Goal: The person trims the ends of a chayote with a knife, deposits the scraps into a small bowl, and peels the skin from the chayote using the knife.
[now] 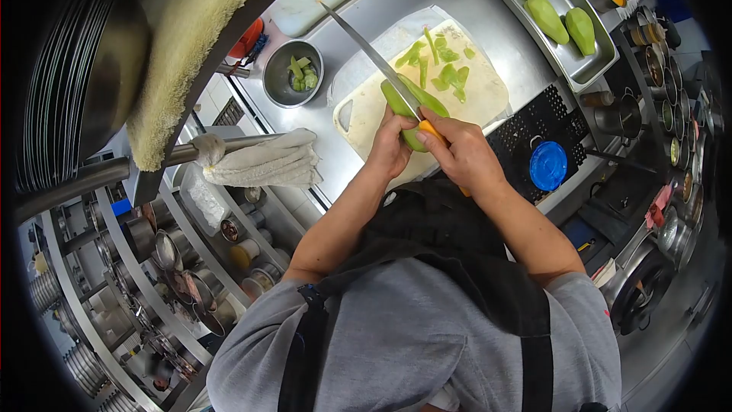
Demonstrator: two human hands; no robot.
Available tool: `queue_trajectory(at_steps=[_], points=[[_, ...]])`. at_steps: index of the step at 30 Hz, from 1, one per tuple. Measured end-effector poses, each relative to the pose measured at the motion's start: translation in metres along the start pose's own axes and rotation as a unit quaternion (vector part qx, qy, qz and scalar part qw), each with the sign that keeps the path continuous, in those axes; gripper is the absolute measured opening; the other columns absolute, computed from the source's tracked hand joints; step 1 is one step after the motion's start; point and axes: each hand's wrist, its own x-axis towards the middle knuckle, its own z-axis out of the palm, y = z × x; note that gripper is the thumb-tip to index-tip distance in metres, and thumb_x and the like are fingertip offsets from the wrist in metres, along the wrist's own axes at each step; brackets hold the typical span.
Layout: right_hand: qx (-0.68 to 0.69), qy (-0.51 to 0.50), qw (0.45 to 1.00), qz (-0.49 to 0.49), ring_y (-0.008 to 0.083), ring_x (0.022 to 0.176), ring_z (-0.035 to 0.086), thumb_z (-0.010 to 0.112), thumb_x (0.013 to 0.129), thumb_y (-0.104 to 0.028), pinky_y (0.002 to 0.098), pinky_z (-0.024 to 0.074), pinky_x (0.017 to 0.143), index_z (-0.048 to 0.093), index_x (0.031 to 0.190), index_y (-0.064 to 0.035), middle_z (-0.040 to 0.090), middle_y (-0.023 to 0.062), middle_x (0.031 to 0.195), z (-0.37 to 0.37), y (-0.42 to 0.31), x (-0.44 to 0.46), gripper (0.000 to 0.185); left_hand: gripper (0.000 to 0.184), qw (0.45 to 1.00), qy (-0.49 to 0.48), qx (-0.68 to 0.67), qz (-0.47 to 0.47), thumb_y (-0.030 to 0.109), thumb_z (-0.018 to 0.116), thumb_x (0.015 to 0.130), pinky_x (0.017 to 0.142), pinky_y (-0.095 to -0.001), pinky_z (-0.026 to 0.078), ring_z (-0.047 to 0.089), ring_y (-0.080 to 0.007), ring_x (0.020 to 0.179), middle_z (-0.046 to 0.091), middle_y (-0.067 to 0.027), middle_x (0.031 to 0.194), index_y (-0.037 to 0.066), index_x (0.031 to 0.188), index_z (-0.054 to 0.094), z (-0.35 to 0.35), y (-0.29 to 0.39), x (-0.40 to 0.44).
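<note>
My left hand is closed around a pale green, pear-shaped vegetable that looks like a chayote, held over the near part of the cutting board. In my right hand is a long knife by its orange handle. Its blade lies across the chayote and points to the upper left. Both hands are close together, and my fingers hide part of the chayote and handle. Green peelings are scattered on the board.
Left of the board stands a steel bowl with green pieces. A metal tray at the upper right holds 3 peeled chayotes. A blue lid lies on a black perforated mat. A cloth hangs from a rail at left.
</note>
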Motion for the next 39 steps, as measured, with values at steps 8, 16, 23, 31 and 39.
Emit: queue_trajectory(at_steps=[8,16,23,31,39], points=[[-0.026,-0.017,0.999,-0.02,0.0404,0.087,0.067,0.066,0.093,-0.019,0.0451,0.053,0.077,0.061,0.122,0.0058,0.068,0.0259,0.096,0.007,0.015,-0.006,0.039,0.071,0.998,0.004,-0.02,-0.053,0.011,0.048,0.08,0.103,-0.0439,0.046,0.051,-0.0271,0.122,0.048,-0.0118,0.133,0.015,0.148,0.03,-0.001,-0.003,0.0],[0.298,-0.099,0.902,0.297,0.021,0.054,0.063,0.062,0.098,-0.025,0.0317,0.0493,0.048,0.065,0.115,0.0044,0.065,0.0118,0.078,-0.015,0.013,0.006,0.035,0.06,0.998,-0.006,0.031,-0.055,0.018,0.053,0.083,0.104,-0.0453,0.044,0.054,-0.0286,0.119,0.054,-0.0119,0.127,0.009,0.141,0.041,-0.025,0.001,0.008],[0.014,0.005,0.999,-0.047,0.0271,0.069,0.069,0.066,0.095,-0.027,0.0338,0.0547,0.067,0.064,0.125,0.0008,0.072,0.0201,0.091,-0.008,0.043,0.003,0.041,0.059,0.984,-0.068,-0.093,-0.136,0.023,0.05,0.084,0.1,-0.0502,0.049,0.059,-0.0313,0.117,0.058,-0.015,0.128,0.004,0.14,0.043,-0.037,0.014,0.016],[0.022,0.012,0.999,-0.025,0.0358,0.087,0.07,0.068,0.092,-0.024,0.0388,0.0544,0.078,0.063,0.125,0.0001,0.07,0.0228,0.101,-0.005,0.025,-0.009,0.041,0.05,0.995,-0.015,-0.046,-0.088,0.025,0.05,0.088,0.095,-0.0476,0.053,0.063,-0.0311,0.111,0.06,-0.0163,0.125,0.002,0.133,0.049,-0.036,0.025,0.01],[-0.11,-0.035,0.988,-0.103,0.0355,0.075,0.066,0.072,0.088,-0.023,0.0449,0.0537,0.067,0.061,0.125,-0.0047,0.065,0.0145,0.085,-0.009,0.021,-0.012,0.042,0.044,0.995,0.022,-0.055,-0.075,0.028,0.045,0.095,0.099,-0.045,0.05,0.063,-0.0278,0.111,0.062,-0.0143,0.124,0.002,0.129,0.053,-0.031,0.02,0.011]])
